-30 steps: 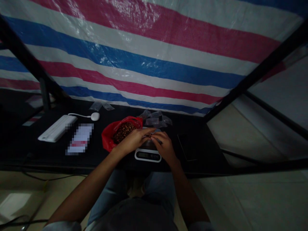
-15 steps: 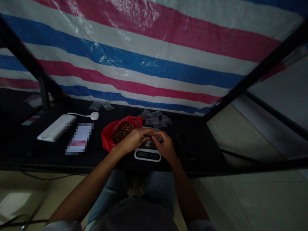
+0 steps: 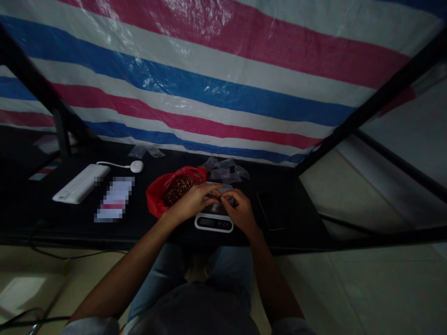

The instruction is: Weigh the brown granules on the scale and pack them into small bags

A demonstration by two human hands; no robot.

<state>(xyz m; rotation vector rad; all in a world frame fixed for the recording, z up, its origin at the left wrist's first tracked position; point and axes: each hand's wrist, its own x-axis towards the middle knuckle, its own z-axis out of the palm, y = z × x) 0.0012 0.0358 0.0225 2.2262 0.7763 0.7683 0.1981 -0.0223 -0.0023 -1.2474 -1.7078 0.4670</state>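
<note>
Left hand (image 3: 193,202) is boxed in at 10 o'clock by the red plastic bag (image 3: 156,197); right hand (image 3: 242,214) can slide over the black tabletop (image 3: 300,223) at 3 o'clock until a dark phone (image 3: 270,210) gets in the way.

left hand (image 3: 191,203): angled inward | right hand (image 3: 241,215): curled | fingers (image 3: 217,195): meeting at centre
</note>
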